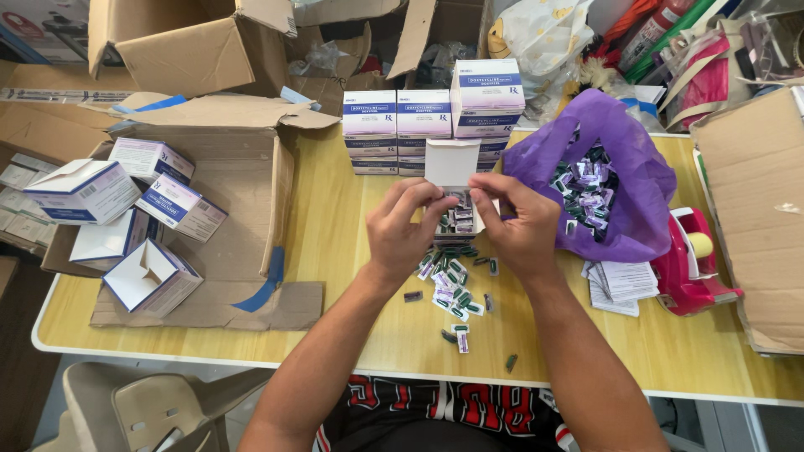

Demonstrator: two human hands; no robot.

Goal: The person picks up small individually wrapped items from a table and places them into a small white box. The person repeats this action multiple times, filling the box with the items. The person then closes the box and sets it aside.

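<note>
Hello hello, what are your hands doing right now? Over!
Left hand and right hand pinching at the small open box. Box partly packed with capsule strips. Loose strips scattered beneath. Nothing blocking.

Small box (456, 219) base behind hands

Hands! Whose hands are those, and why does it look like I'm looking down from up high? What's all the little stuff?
The camera sits on a person's head, so you look down at their own two arms. The left hand and right hand hold a small open white box with little capsule strips inside. More loose strips lie on the yellow table. A purple bag holds many more. Behind stand stacked white boxes; a cardboard carton lies at left, a red tape dispenser at right.
</note>
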